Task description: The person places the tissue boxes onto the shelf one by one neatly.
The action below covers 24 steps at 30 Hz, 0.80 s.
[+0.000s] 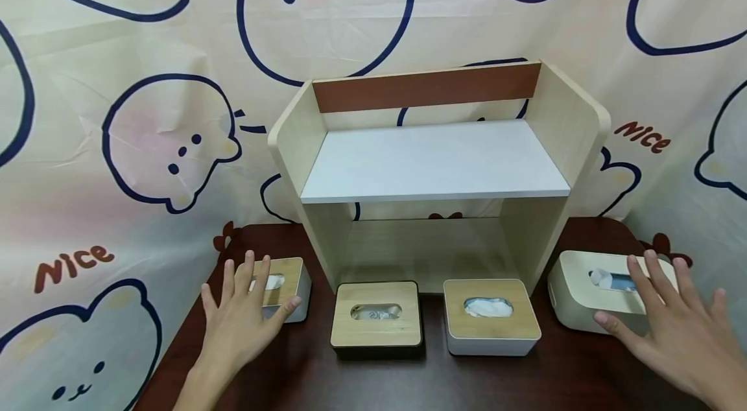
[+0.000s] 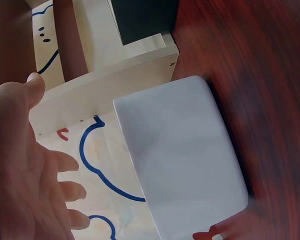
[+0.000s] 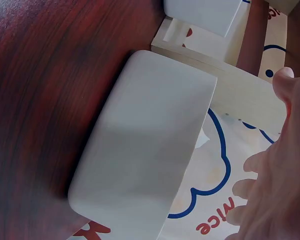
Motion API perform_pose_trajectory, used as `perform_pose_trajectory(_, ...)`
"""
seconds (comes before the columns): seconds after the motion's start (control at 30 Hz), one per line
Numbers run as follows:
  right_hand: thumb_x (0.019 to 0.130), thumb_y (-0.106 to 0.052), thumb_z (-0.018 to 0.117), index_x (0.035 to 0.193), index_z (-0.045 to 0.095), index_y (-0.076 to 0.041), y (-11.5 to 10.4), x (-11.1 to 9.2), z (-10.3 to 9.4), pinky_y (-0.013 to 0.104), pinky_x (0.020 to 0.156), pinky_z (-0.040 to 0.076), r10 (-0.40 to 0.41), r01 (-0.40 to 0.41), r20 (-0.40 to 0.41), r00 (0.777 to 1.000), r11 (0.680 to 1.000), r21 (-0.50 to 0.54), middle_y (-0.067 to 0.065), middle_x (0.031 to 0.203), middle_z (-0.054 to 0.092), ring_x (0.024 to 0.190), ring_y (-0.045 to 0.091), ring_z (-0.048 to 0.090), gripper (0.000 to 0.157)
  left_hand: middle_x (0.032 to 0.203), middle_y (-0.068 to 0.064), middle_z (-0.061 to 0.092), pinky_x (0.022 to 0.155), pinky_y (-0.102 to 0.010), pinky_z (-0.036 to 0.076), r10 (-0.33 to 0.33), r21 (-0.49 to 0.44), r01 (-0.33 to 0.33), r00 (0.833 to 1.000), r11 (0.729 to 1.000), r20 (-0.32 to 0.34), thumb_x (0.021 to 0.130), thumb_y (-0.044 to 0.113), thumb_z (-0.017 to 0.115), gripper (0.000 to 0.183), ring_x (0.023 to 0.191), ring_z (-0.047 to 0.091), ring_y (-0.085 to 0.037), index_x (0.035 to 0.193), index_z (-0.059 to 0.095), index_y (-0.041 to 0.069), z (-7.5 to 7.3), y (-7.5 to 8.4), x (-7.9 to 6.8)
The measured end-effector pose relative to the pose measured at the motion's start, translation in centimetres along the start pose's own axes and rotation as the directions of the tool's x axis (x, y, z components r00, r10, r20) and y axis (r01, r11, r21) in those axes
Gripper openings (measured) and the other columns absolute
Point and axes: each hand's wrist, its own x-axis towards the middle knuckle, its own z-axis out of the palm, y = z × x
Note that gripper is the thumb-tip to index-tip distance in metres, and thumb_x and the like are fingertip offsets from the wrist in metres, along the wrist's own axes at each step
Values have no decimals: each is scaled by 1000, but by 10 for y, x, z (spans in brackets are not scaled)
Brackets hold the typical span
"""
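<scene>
My left hand [image 1: 242,317] is spread with straight fingers over a white tissue box with a wooden lid [image 1: 299,291], hiding much of it. In the left wrist view, a gap shows between that hand and the box's pale side [image 2: 185,155]. On the right, my right hand [image 1: 679,333] hovers with fingers apart at a cream tissue box [image 1: 574,297], covering its right part. The right wrist view has the fingers beside this box's plain wall [image 3: 140,135]. Neither hand holds anything.
A dark tissue box with a wooden lid [image 1: 376,349] and a white one [image 1: 493,346] stand between the hands on the dark wood table [image 1: 350,391]. Behind them rises a two-tier shelf [image 1: 434,161]. A cartoon-print cloth [image 1: 175,41] hangs around the table.
</scene>
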Motion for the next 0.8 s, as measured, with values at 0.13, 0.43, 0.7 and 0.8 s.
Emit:
perform_pose_trajectory(0.13, 95, -81, 55, 169, -9, -3, 1, -1, 2, 90, 114, -15, 7, -7, -1, 1000, 1000, 18, 29, 172, -20, 157, 55, -28, 125, 180, -25, 8, 117, -91, -4, 4, 2, -4, 1000, 1000, -4, 96, 79, 57, 109, 164, 0, -57, 172, 22, 9, 0, 1, -2)
perform_pose_trajectory(0.43, 95, -79, 56, 170, -7, -2, 1, -3, 5, 92, 113, -13, -3, 3, -4, 1000, 1000, 19, 31, 172, -17, 157, 57, -26, 124, 180, -24, 7, 117, -90, -3, 15, -8, -16, 1000, 1000, -16, 96, 77, 59, 109, 164, 2, -56, 172, 22, 9, -1, 7, -5)
perform_pose_trajectory(0.7, 95, -76, 60, 169, 5, 5, -5, -5, 9, 94, 111, -1, -43, 43, -11, 999, 999, 27, 34, 173, -9, 158, 61, -18, 122, 180, -22, 11, 119, -89, 1, 28, 3, -28, 999, 1000, -31, 97, 77, 58, 106, 165, 5, -54, 171, 26, 9, 3, 15, -12)
perform_pose_trajectory(0.8, 96, -73, 62, 168, 11, 7, -8, -6, 11, 94, 112, -2, -63, 64, -25, 998, 997, 49, 34, 174, -4, 158, 61, -15, 120, 180, -21, 12, 119, -88, 2, 36, -7, -37, 999, 999, -36, 97, 79, 56, 106, 166, 3, -52, 171, 27, 10, 5, 19, -15)
